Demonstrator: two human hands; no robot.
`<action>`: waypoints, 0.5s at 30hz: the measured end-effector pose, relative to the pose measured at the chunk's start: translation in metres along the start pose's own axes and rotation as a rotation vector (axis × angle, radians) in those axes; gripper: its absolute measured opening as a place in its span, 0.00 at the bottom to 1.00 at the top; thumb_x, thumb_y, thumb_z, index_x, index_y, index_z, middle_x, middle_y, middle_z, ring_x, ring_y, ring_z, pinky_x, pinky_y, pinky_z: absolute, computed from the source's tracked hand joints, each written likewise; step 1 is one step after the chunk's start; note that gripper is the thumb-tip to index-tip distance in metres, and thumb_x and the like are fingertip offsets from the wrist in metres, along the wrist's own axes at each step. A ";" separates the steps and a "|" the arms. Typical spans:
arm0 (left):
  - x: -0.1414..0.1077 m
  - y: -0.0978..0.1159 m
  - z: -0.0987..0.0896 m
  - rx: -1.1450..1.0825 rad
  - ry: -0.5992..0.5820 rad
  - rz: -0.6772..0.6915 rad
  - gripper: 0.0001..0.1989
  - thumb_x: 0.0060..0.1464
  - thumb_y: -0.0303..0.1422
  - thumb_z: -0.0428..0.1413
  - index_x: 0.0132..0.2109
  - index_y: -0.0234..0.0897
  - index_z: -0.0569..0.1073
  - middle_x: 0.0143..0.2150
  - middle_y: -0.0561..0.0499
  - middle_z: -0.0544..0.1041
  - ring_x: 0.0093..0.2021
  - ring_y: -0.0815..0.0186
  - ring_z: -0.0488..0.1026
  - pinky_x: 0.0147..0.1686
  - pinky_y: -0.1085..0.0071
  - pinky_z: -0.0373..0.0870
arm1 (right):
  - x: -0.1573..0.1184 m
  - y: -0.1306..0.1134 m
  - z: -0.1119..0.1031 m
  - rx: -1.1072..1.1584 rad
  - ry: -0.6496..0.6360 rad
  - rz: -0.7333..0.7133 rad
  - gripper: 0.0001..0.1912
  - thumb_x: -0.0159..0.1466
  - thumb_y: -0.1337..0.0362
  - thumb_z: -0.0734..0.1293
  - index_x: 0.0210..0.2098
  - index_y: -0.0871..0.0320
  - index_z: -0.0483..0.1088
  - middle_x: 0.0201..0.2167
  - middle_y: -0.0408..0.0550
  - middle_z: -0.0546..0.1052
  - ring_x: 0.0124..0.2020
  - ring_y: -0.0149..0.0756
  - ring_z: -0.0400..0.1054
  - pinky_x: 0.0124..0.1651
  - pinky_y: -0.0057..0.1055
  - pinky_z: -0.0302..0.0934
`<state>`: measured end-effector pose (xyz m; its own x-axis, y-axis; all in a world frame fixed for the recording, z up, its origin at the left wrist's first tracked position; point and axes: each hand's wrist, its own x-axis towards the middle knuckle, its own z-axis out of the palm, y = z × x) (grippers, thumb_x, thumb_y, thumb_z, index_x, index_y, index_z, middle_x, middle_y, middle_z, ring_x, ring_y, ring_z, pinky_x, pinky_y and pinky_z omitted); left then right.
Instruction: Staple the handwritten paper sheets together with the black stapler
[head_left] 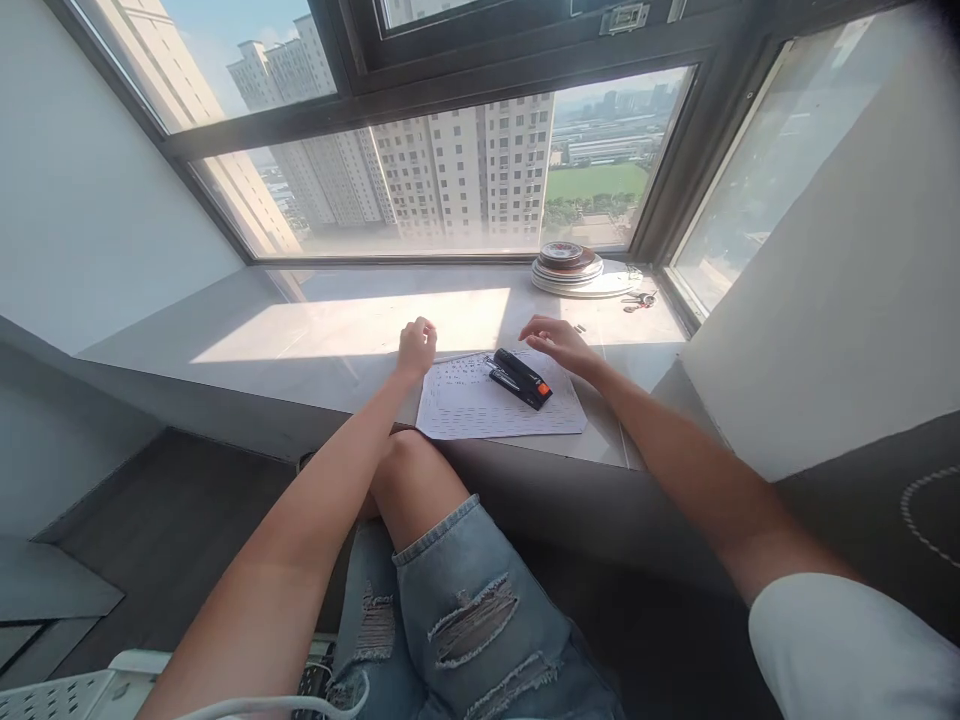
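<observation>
A black stapler with an orange-red end and a silver strip lies at a slant on a stack of white paper covered in handwriting. The paper rests at the front edge of the window sill. Just past its upper left corner is my left hand, its fingers curled in; whatever they may hold is hidden. My right hand hovers or rests by the paper's upper right corner, behind the stapler and apart from it. Its fingers are loosely bent and apart, with nothing seen in them. Small dark bits lie beside it.
Stacked plates stand at the back right of the pale sill, against the window. Keys or small metal items lie right of them. White walls close in both sides. A white cable crosses near my lap.
</observation>
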<state>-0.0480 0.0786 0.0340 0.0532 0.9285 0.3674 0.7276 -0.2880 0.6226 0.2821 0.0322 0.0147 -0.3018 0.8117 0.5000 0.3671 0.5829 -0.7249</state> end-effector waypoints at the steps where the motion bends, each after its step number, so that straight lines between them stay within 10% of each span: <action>1: 0.004 -0.013 0.002 0.194 -0.014 -0.028 0.15 0.69 0.30 0.51 0.57 0.39 0.77 0.61 0.36 0.75 0.64 0.49 0.71 0.62 0.52 0.71 | 0.000 -0.004 0.006 0.051 -0.099 -0.030 0.25 0.71 0.38 0.69 0.44 0.55 0.78 0.43 0.50 0.77 0.43 0.42 0.70 0.46 0.37 0.62; 7: 0.028 -0.045 0.015 0.363 -0.218 -0.062 0.31 0.73 0.37 0.48 0.79 0.46 0.63 0.81 0.42 0.56 0.79 0.42 0.54 0.76 0.39 0.51 | 0.000 -0.004 0.022 0.199 -0.303 -0.045 0.32 0.61 0.43 0.80 0.55 0.53 0.71 0.45 0.47 0.73 0.44 0.39 0.67 0.42 0.33 0.60; 15: 0.046 -0.042 0.030 0.285 -0.199 0.033 0.16 0.69 0.30 0.52 0.57 0.39 0.80 0.62 0.40 0.78 0.66 0.46 0.70 0.68 0.49 0.65 | 0.002 -0.010 0.029 0.164 -0.293 -0.040 0.26 0.65 0.48 0.75 0.58 0.53 0.75 0.53 0.50 0.75 0.44 0.38 0.65 0.43 0.33 0.62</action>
<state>-0.0558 0.1400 0.0042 0.1919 0.9552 0.2253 0.8836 -0.2681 0.3839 0.2529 0.0268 0.0090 -0.5622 0.7299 0.3888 0.2109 0.5811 -0.7860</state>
